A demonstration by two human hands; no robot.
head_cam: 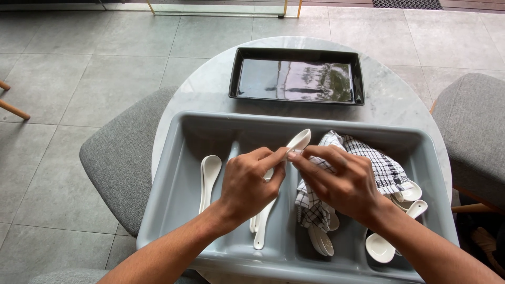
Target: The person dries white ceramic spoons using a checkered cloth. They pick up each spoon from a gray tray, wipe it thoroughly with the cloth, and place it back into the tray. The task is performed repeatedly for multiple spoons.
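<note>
I'm wiping a white ceramic spoon [298,142], pinched in my left hand [247,186], right hand [342,184] fingers gripping the checked cloth [381,168]; next, I reckon, a compartment of the grey tray [173,173].

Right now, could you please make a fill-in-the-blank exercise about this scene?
1. The left hand holds a white ____.
2. The right hand holds a checked ____.
3. The grey bin rests on a round ____ table.
4. The tray behind the bin is ____.

Missing words: spoon; cloth; marble; black
</note>
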